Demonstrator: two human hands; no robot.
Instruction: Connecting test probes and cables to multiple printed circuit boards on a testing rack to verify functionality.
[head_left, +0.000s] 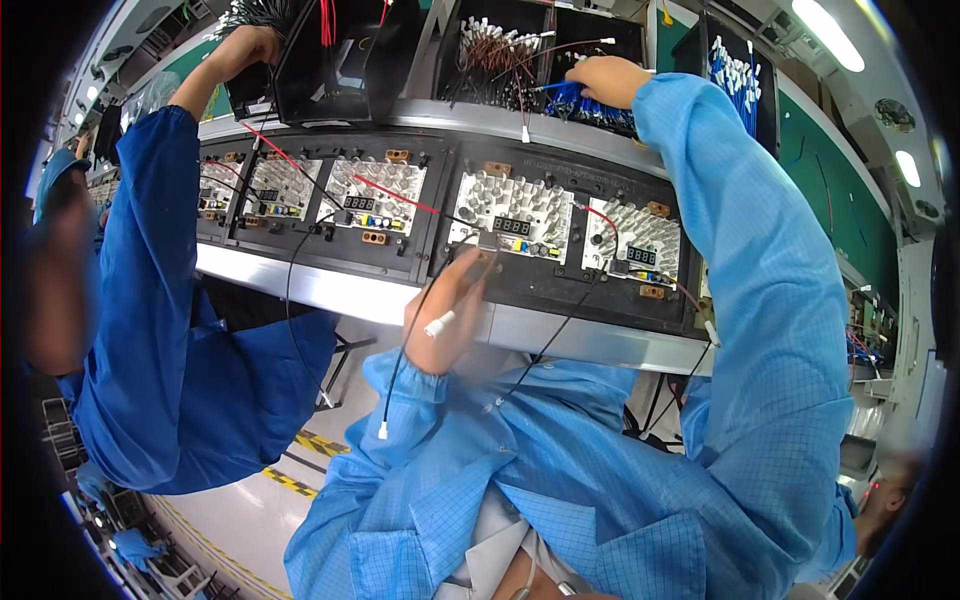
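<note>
From my end, on the head view: right hand (615, 80) is out at the far side, fingers down in a black bin (600, 24) at the blue wires (575, 100). Fingertips curl in close together; I can't tell whether they pinch a wire. Left hand (447, 300) is at the near edge of the black fixture (530, 282), motion-blurred, fingertips up by the near left corner of a white circuit board (547, 205). Fingers run side by side; can't tell if they pinch anything. A white connector (439, 324) shows in front of that hand; can't tell if it's held. Just left of it a black lead (392, 385) hangs over the near bench edge, white plug at its lower end.

The board sits in the fixture, mid-row, digit display on it; another board (627, 232) is just right, with a red wire (612, 220) looping over it. Brown wires (492, 45) fill the bin left of the blue ones. Far left, a co-worker's hand (250, 45) is at a bundle of black wires (268, 12).
</note>
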